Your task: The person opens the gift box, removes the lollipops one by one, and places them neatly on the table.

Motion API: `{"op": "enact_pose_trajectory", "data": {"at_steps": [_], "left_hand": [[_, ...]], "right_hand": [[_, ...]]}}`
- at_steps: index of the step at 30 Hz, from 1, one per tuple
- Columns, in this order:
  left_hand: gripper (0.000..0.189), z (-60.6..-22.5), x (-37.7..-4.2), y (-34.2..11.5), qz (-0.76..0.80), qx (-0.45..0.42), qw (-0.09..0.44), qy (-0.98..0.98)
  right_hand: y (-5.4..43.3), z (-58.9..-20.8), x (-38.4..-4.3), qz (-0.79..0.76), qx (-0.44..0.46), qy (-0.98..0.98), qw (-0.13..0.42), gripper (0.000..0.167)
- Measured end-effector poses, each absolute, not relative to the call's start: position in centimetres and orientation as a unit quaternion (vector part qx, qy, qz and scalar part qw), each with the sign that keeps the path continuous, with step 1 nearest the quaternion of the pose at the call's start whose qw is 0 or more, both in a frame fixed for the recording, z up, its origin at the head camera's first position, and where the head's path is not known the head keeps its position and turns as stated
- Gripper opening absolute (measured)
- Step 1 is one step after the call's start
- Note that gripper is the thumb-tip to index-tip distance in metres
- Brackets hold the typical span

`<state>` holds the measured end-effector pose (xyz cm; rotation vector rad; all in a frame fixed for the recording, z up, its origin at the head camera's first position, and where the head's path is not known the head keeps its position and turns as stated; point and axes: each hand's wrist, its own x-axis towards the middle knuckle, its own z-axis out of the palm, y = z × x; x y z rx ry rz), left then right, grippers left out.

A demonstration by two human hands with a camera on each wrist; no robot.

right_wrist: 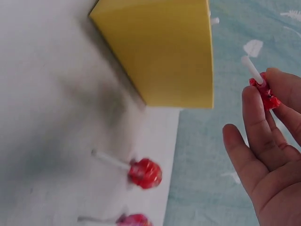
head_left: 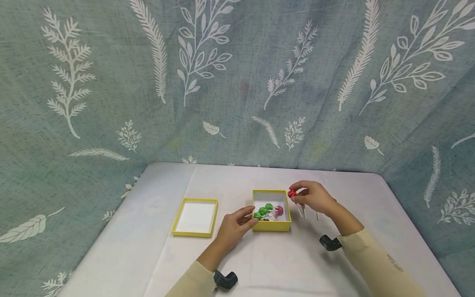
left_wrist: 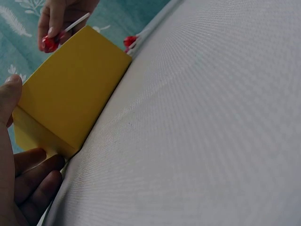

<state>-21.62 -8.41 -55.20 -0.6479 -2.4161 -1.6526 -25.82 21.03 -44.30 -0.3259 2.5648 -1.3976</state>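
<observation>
My right hand (head_left: pixel 313 197) pinches a red-wrapped lollipop (right_wrist: pixel 265 92) between thumb and fingers, just right of a yellow box (head_left: pixel 272 226). Its white stick shows beyond the wrapper in the right wrist view. The box has a white inside and holds green lollipops (head_left: pixel 262 210) and a pink lollipop (head_left: pixel 279 210). At the box's left side, my left hand (head_left: pixel 235 225) rests its fingers near the corner. In the left wrist view its thumb (left_wrist: pixel 11 92) is by the rim and the other fingers lie low along the side. Another red lollipop (right_wrist: pixel 146 173) lies on the table under my right hand.
A yellow-edged lid (head_left: pixel 196 217) with a white inside lies left of the box. One more red-pink lollipop (right_wrist: pixel 135 220) is on the white-covered table (head_left: pixel 122 264). A leaf-patterned cloth (head_left: pixel 237 82) hangs behind and at the sides. Dark wrist cameras (head_left: pixel 225 280) sit on both wrists.
</observation>
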Motion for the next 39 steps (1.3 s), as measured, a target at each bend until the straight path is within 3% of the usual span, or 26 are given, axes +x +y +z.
{"op": "enact_pose_trajectory", "data": {"at_steps": [16, 39], "left_hand": [[0.052, -55.1, -21.5, -8.4, -0.554, -0.213, 0.069, -0.802], [0.054, -55.0, -21.5, -8.5, -0.550, -0.206, 0.060, -0.807]], "right_hand": [[25.0, -45.3, -25.5, -0.443, -0.073, 0.889, 0.089, 0.033], [31.6, -47.3, -24.2, -0.450, -0.007, 0.891, 0.055, 0.047]]}}
